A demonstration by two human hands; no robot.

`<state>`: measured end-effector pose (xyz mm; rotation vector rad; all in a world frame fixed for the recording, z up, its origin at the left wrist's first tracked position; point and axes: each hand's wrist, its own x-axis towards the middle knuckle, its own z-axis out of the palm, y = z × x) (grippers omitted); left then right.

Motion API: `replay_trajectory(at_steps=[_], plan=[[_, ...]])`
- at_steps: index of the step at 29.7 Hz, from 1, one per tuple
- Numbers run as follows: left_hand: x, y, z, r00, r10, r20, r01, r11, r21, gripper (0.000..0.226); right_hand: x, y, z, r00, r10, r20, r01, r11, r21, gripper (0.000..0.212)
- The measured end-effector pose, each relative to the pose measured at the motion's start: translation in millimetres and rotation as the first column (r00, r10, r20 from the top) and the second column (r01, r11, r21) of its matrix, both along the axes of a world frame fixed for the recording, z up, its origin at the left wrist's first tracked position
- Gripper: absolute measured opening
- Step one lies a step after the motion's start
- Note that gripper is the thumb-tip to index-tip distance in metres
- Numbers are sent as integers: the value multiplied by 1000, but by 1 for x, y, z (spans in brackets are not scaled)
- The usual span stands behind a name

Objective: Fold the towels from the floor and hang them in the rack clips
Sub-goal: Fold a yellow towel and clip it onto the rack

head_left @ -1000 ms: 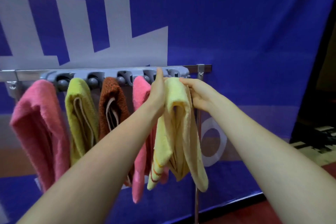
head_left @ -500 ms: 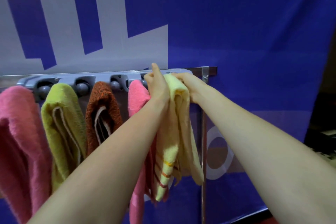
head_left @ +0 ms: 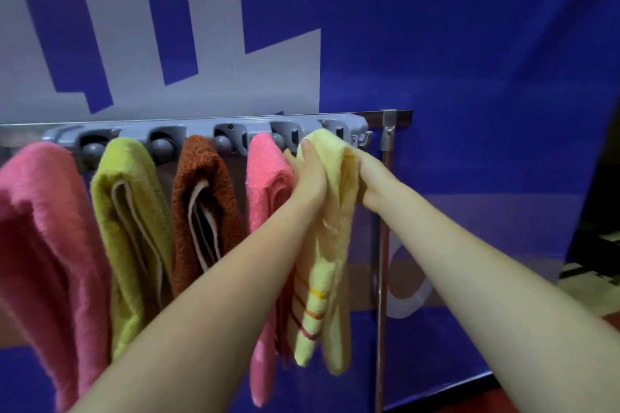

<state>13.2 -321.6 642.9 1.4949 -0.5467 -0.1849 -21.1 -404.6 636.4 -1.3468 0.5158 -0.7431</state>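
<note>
Both hands hold the folded yellow towel [head_left: 330, 245] up at the rightmost clip of the rack [head_left: 201, 130]. Its folded top touches the grey bar there, and its striped ends hang down. Whether the clip has caught it cannot be told. The left hand [head_left: 310, 174] pinches the towel's left side near the top, thumb on the near face and fingers [head_left: 289, 157] behind. The right hand [head_left: 372, 184] closes on the right side, fingertips buried in the cloth. Four towels hang from the other clips: just left of the yellow one a pink towel [head_left: 265, 184], then a brown towel [head_left: 204, 198], a green towel [head_left: 131, 211] and a large pink towel [head_left: 43, 228] at the far left. A metal pole [head_left: 382, 245] stands by the rack's right end, and a blue banner [head_left: 469, 43] hangs behind.
</note>
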Motion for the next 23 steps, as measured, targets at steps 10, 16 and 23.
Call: replay_trajectory(at_steps=[10,16,23], plan=[[-53,52,-126,968,-248,-48,248,969,-3,61,-89,97,-109,986,-54,157,39,994,100,21],[-84,126,-210,927,-291,-238,307,951,30,27,-111,155,-193,1000,-16,6,15,989,148,22],[-104,245,-372,706,19,-708,230,940,254,47,-136,244,-333,863,322,-389,-174,913,369,18]])
